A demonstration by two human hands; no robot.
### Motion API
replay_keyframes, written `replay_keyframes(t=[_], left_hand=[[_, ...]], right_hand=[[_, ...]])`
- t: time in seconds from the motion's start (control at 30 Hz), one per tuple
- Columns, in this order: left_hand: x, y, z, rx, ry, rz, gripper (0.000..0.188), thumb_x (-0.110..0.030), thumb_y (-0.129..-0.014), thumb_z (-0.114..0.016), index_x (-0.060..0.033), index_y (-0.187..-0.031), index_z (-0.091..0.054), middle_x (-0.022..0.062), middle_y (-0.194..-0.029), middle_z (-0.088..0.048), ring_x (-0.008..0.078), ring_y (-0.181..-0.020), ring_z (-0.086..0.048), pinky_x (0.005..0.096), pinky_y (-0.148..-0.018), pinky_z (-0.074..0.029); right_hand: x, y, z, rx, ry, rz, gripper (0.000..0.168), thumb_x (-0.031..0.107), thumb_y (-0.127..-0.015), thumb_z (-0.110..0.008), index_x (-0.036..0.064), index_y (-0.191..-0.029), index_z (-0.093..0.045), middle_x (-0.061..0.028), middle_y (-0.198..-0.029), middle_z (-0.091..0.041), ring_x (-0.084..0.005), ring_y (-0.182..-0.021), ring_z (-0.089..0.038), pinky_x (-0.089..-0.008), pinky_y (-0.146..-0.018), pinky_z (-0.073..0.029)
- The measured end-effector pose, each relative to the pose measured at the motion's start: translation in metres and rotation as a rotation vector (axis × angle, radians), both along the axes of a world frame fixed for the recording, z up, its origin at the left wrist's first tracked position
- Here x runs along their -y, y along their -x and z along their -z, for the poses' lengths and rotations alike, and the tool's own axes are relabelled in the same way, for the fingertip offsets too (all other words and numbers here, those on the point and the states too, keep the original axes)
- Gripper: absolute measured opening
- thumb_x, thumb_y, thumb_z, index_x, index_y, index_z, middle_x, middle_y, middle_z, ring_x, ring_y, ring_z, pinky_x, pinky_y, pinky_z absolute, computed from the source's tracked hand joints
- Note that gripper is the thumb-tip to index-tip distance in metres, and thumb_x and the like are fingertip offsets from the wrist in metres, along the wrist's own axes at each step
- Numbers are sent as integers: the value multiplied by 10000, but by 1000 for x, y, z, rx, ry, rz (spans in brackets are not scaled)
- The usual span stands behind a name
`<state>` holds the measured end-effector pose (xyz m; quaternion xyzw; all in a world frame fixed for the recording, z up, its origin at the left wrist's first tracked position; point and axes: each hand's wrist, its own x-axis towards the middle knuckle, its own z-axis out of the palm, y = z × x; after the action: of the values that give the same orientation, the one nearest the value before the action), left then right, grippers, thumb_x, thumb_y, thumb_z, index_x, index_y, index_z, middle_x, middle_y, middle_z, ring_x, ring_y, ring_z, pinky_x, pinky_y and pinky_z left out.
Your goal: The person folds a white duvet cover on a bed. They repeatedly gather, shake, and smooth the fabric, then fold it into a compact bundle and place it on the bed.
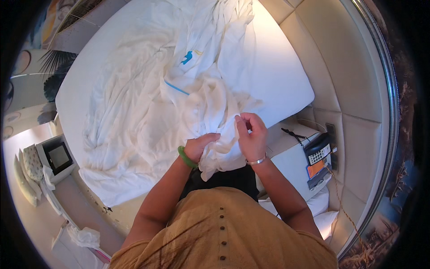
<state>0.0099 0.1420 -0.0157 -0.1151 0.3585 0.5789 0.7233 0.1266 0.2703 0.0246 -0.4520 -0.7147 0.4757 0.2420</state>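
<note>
White bed linen lies crumpled across a bed with a smooth white sheet. A blue printed figure and a thin blue stripe show on the linen. My left hand, below a green bangle, grips a gathered part of the linen near the bed's front edge, with its fingers partly hidden by cloth. My right hand, with a silver bracelet at the wrist, pinches the edge of the same cloth between thumb and fingers, just right of the left hand. Some cloth hangs down before my body.
At right, a bedside cabinet holds a black telephone beside a padded wall. White pillows lie low at right. At left are a boxy dark-fronted unit, cushions and a white plastic bag.
</note>
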Motion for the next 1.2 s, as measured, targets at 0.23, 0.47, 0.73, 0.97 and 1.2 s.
replay_keyframes(t=[0.23,0.47,0.73,0.97,1.2], left_hand=[[13,-12,46,-862,-621,-48,361,-167,-879,-554,-38,-1211,-490,98,-1181,-534,202,-1067,-522,337,-903,-437],[-1,-2,0,12,-259,-232,456,-275,-913,-447,-10,-1281,-408,117,-1176,-542,230,-1055,-544,359,-901,-453],[-10,-9,-5,-47,-84,-146,359,-299,-931,-455,-28,-1157,-522,113,-1061,-601,211,-934,-602,340,-818,-494],[-28,-7,-27,22,-83,-228,341,-204,-914,-495,13,-1177,-494,133,-1069,-600,228,-947,-601,345,-840,-482],[-19,-18,-25,91,-101,-232,377,-161,-905,-492,30,-1229,-454,160,-1148,-566,272,-1018,-573,368,-896,-461]], right_hand=[[29,35,-32,-351,73,-593,154,0,-780,-593,10,-932,-566,-120,-856,-572,-272,-786,-551,-323,-710,-448],[32,9,-12,-23,-298,-222,346,87,-719,-640,10,-1047,-561,-143,-960,-548,-323,-894,-527,-378,-794,-436],[19,-6,-4,25,-414,-501,302,80,-688,-636,28,-985,-619,-81,-797,-515,-242,-712,-560,-330,-593,-469],[39,-24,-22,2,-395,-337,224,47,-708,-672,43,-926,-620,-70,-809,-549,-223,-648,-582,-313,-549,-477],[54,-46,-27,86,-407,-376,128,91,-737,-669,79,-843,-599,-69,-805,-567,-233,-626,-583,-321,-538,-474]])
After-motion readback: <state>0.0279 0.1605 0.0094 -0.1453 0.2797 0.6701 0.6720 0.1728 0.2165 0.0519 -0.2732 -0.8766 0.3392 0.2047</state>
